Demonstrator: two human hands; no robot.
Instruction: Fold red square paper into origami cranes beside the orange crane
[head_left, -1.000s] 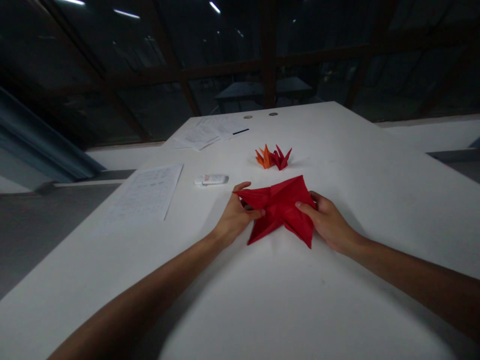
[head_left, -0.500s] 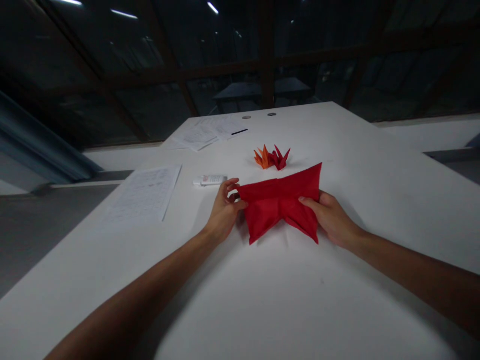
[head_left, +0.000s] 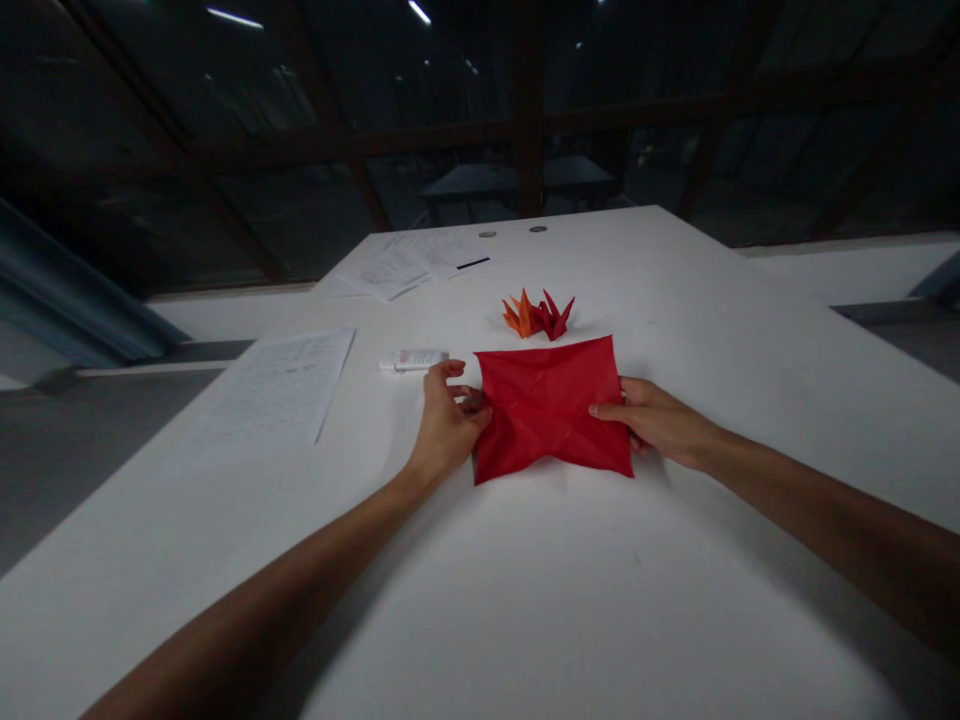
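Beyond the grip stand an orange paper figure (head_left: 519, 316) and a red paper figure (head_left: 553, 318). Left of it lies a white tube (head_left: 414, 360); farther left, a printed sheet (head_left: 289, 385); far beyond, loose papers (head_left: 391, 270).

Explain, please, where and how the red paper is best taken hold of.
Pinch the red paper lightly at its left and right edges, probably best with one hand from each side, thumbs on top: it is thin, creased and spread wide. The left hand and right hand are at those edges.
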